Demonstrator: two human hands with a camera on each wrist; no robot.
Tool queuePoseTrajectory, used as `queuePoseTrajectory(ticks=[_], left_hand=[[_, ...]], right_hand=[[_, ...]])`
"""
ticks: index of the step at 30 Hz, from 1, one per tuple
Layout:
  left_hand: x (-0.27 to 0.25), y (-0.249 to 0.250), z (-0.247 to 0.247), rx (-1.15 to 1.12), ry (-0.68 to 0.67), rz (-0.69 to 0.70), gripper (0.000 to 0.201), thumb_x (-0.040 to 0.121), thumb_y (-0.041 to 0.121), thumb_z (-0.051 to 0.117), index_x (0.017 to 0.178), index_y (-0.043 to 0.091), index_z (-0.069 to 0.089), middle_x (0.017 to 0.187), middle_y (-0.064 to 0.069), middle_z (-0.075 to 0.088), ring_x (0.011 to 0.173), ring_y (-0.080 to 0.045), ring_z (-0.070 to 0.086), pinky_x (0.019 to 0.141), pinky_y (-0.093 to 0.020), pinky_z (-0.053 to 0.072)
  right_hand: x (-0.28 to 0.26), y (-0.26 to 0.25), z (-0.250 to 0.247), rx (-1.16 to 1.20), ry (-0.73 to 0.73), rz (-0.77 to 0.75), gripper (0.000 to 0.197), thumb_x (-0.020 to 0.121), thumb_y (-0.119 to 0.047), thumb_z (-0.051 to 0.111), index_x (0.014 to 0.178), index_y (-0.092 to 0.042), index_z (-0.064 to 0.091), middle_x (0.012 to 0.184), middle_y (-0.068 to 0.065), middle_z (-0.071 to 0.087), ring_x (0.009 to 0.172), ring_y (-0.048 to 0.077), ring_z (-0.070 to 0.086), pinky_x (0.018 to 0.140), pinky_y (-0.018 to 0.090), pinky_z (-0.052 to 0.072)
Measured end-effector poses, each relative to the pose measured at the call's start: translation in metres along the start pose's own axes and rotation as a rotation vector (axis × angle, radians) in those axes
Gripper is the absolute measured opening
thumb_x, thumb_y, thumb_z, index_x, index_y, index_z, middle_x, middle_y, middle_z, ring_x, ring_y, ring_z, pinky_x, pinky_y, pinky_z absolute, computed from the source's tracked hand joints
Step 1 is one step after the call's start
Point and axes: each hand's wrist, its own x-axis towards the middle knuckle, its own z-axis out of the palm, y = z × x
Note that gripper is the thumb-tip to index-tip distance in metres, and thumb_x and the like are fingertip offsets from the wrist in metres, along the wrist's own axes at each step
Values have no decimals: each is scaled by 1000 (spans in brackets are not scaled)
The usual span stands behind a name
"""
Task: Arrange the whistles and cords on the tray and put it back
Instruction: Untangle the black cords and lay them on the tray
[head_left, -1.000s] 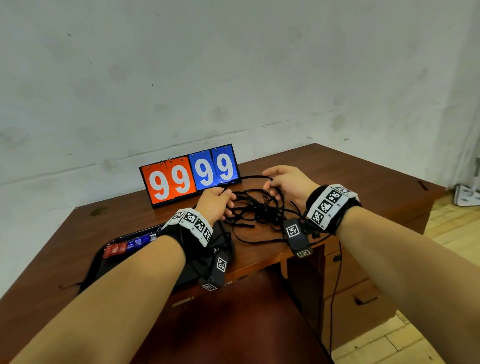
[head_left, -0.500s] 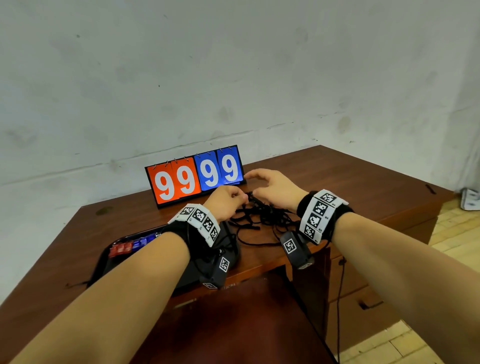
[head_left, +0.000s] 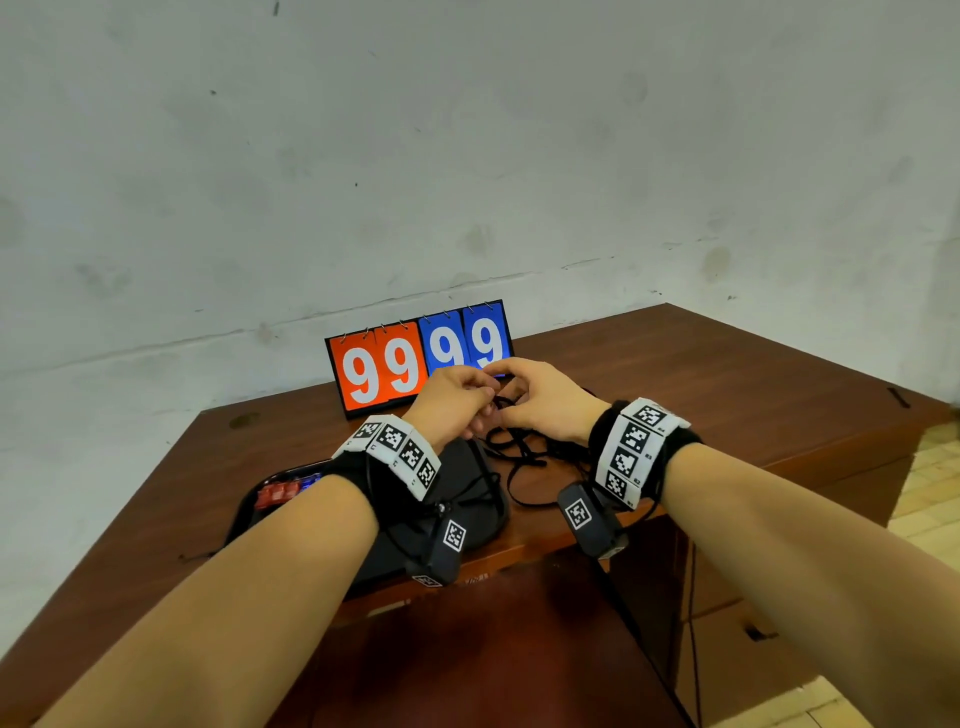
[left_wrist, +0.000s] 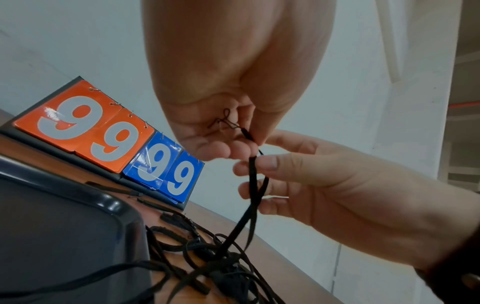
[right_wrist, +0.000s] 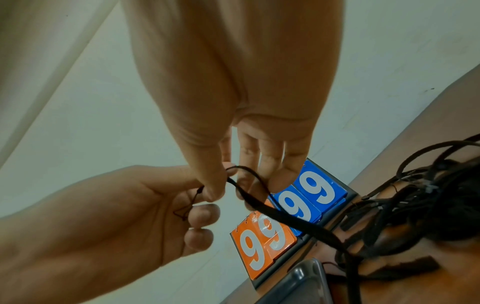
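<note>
A tangle of black cords (head_left: 519, 454) lies on the wooden table (head_left: 727, 384), right of the black tray (head_left: 249, 506). Red and blue whistles (head_left: 283, 491) sit at the tray's far left. Both hands meet above the tangle. My left hand (left_wrist: 226, 142) pinches the thin loop end (left_wrist: 226, 121) of one cord. My right hand (right_wrist: 233, 185) pinches the same cord's flat strap (right_wrist: 285, 222) just below, between thumb and fingers. The strap (left_wrist: 253, 185) runs down into the tangle (left_wrist: 221, 267). In the head view the left hand (head_left: 460, 400) and right hand (head_left: 535, 402) touch.
An orange and blue flip scoreboard (head_left: 421, 356) reading 99 99 stands just behind the hands, near the wall. The tray's near corner (left_wrist: 111, 205) lies beside the cord pile. The table's front edge is below my wrists, and a drawer unit (head_left: 737, 623) stands at lower right.
The hands have come together and risen off the pile, lifting one cord's end between them. Earlier they were apart, spread across the tangle on the table.
</note>
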Motion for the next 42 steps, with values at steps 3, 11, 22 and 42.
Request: queuePoseTrajectory(ticks=[3,11,22,42], left_hand=[[-2,1,-8,-24,72,10,13,97,11,56,105,14,65,74,-6,63,54,-14,56,50,-25,47],[-4,-4,-37,-81,242,-9,16,94,7,49,99,15,62,75,-6,61,53,-13,54,52,-27,46],[-21,6,-49,194,-18,169,10,92,4,61,91,11,69,81,-2,68,56,-4,64,57,-17,51],[-6,-51,-104,60,500,62,25,89,5,65,76,26,64,86,1,69,81,-24,69,79,-41,60]], right_hand=[[0,-4,1,-46,39,5,48,79,-14,75,123,-21,59,74,5,68,55,5,59,56,18,48],[1,1,-3,-179,78,124,12,83,-20,73,94,-16,75,61,-10,63,56,3,57,60,17,45],[15,-32,19,290,-143,15,23,94,-15,59,115,-10,66,110,9,73,104,22,69,101,37,50],[14,-33,14,131,-13,121,13,95,-22,63,92,-14,73,59,-2,56,41,5,40,39,14,34]])
